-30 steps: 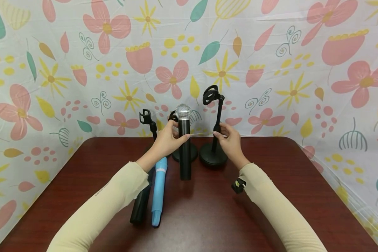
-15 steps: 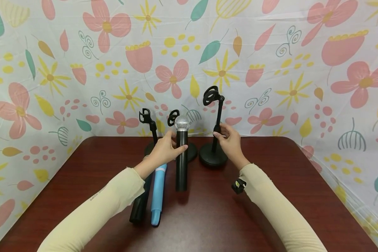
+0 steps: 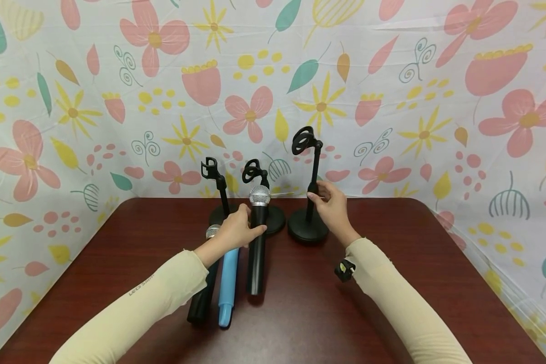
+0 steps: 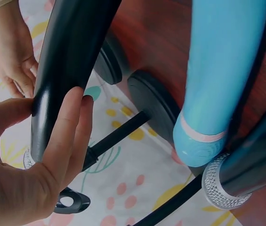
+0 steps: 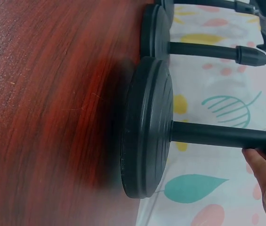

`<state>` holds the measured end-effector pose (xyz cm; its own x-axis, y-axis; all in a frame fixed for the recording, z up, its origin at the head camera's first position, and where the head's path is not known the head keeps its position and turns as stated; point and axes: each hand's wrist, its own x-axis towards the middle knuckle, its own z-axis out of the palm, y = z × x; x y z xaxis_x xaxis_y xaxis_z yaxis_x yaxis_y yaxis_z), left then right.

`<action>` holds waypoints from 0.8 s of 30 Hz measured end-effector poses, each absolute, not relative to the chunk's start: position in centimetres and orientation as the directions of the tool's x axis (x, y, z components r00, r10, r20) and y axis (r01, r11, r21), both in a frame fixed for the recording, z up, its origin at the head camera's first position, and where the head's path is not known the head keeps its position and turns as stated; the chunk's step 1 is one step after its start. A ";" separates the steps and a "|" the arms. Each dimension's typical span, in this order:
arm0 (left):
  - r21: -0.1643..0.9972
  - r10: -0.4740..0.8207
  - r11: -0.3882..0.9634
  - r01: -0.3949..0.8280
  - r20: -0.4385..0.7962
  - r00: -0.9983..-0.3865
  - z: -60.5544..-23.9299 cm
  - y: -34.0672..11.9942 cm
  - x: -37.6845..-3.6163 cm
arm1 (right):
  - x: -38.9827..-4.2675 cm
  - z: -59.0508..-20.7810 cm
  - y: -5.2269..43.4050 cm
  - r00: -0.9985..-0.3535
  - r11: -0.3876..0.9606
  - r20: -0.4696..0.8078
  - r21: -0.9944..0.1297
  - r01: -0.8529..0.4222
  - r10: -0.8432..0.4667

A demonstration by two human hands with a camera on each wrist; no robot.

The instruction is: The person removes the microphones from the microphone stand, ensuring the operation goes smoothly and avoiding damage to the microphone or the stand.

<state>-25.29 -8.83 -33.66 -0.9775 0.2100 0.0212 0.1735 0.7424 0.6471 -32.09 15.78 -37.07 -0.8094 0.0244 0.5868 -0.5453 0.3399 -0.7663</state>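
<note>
My left hand grips a black microphone with a silver grille just below its head; its fingers wrap the black body. The microphone slants down toward the table, beside a blue microphone and another black microphone that lie flat. My right hand holds the pole of the right-hand black stand. In the right wrist view the fingertips pinch the pole above the round base.
Two more black clip stands stand behind the microphones, a left stand and a middle stand. The dark red table is backed and flanked by a flowered cloth. A small black clip sits at my right wrist.
The left hand has brought the black microphone down and toward me, from upright in front of the middle stand to slanting low beside the blue one. The right hand stayed on its stand.
</note>
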 end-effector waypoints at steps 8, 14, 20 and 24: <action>0.622 0.215 0.768 0.153 -0.025 -0.976 -34.1 -8.9 -25.2 | -33.1 -37.9 16.0 -0.819 0.353 0.573 -0.773 -0.527 0.030; 0.595 0.232 0.792 0.138 -0.084 -0.969 -34.8 -8.9 -25.3 | -33.1 -37.8 15.9 -0.819 0.350 0.573 -0.773 -0.528 0.030; 0.547 0.242 0.828 0.124 -0.149 -0.959 -35.4 -8.9 -25.1 | -33.0 -37.8 15.8 -0.838 0.357 0.546 -0.788 -0.502 0.026; 0.534 0.246 0.836 0.123 -0.164 -0.955 -35.8 -8.9 -25.1 | -33.0 -37.8 15.7 -0.845 0.359 0.534 -0.794 -0.490 0.029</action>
